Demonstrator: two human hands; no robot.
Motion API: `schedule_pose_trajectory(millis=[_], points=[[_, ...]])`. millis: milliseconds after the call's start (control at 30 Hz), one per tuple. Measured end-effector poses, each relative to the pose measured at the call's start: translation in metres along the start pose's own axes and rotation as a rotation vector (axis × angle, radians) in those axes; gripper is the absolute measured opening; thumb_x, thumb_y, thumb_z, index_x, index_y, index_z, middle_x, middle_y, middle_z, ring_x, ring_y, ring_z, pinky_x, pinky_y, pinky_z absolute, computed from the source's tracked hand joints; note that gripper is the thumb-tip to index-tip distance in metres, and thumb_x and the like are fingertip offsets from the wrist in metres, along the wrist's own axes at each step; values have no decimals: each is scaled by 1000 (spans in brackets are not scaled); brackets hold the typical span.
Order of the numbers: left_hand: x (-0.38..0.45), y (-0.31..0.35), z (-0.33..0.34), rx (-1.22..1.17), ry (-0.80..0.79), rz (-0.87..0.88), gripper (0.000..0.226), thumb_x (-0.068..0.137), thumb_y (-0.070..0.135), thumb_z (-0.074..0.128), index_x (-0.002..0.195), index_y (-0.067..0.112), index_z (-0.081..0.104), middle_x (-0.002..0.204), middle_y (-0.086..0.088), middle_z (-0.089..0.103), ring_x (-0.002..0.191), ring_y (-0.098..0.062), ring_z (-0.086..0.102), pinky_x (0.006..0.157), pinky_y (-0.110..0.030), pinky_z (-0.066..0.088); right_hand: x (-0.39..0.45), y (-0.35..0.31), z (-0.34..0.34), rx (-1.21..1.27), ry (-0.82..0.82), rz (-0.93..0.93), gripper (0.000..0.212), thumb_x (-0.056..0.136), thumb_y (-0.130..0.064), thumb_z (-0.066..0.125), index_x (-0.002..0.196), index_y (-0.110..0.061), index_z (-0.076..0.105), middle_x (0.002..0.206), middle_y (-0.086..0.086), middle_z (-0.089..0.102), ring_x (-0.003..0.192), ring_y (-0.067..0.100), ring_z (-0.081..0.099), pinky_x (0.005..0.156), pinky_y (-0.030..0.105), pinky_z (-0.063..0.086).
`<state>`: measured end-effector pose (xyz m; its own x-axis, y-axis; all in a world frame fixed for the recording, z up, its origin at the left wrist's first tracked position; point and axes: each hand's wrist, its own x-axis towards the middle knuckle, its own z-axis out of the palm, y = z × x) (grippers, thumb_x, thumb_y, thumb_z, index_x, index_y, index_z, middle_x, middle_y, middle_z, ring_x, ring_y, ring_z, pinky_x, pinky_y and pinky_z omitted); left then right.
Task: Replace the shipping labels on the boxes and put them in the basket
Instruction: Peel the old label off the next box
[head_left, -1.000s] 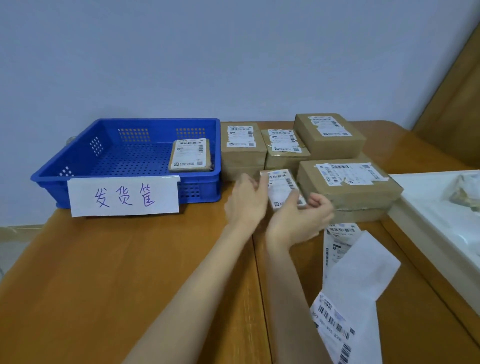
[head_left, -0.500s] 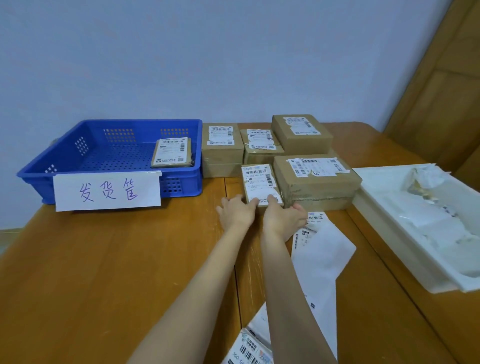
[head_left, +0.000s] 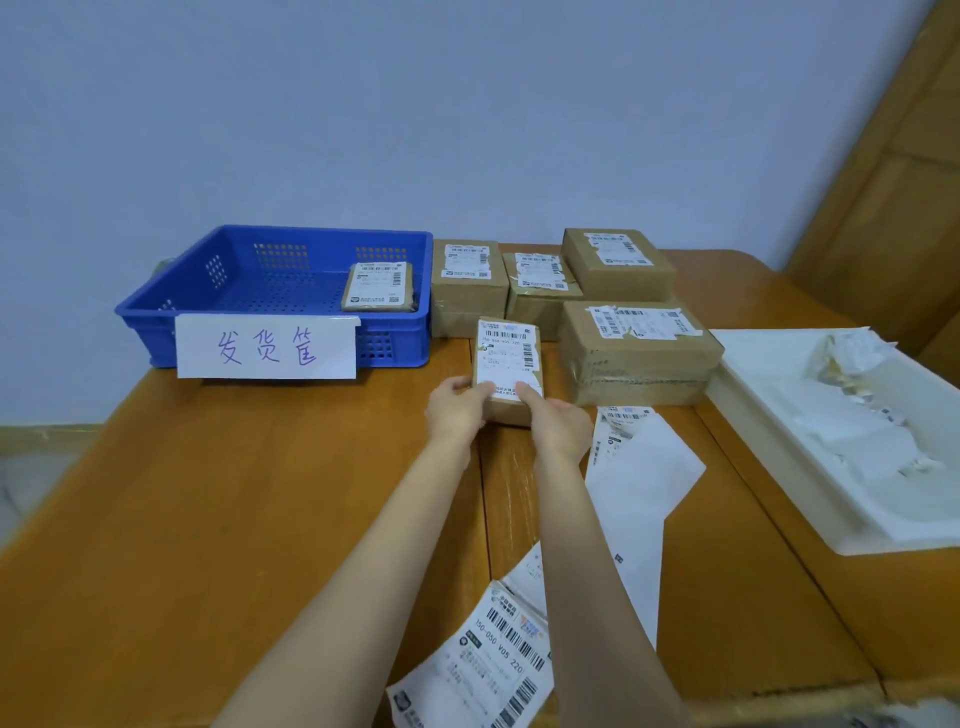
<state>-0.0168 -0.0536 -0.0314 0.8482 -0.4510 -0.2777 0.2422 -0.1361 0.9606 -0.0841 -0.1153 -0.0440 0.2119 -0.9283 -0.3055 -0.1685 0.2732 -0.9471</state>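
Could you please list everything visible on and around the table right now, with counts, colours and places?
Blue perforated plastic basket: one, far left of table, with a white paper sign bearing purple handwriting on its front.
Labelled brown box in basket: one, right end of the basket.
Brown cardboard boxes with white labels: four visible, at the back right of the basket; the two on the right rest on further boxes.
Small brown box being held: one, table centre.
White label sheets: several, loose, near the right forearm and at the near edge.
White tray: one, far right, holding crumpled paper.
Wooden table: one, brown.
Left hand, right hand: both grip the small box's near end.
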Motion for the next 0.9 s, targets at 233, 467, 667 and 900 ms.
schedule_pose_trajectory(millis=[233,467,667,900], points=[[-22,-6,-37,35,20,-64,36,94,18,63,127,12,49,131,-12,58,107,-22,56,92,-33,53,-30,-13,-11,-193,-328,39,40,88,-25,66,124,-7,58,115,5,60,96,18,52,91,33,50],[-57,-5,-81,174,-76,-58,43,95,23,62,133,10,47,130,-10,55,114,-22,56,75,-25,53,-50,-12,-23,-618,-497,-115,66,85,-62,60,122,-7,58,114,8,64,104,23,62,83,32,49],[-81,-22,-103,474,-19,68,39,96,34,56,128,12,52,132,-5,52,112,-21,51,83,-29,37,-67,-3,-30,-764,-646,-185,51,87,-57,60,108,-11,63,86,0,65,77,11,60,75,26,48],[-93,-33,-108,795,-90,62,59,96,47,55,138,8,45,144,-11,34,102,-18,43,79,-30,37,-73,7,-33,-872,-689,-199,58,85,-60,61,114,-10,59,95,4,65,96,18,64,91,34,55]])
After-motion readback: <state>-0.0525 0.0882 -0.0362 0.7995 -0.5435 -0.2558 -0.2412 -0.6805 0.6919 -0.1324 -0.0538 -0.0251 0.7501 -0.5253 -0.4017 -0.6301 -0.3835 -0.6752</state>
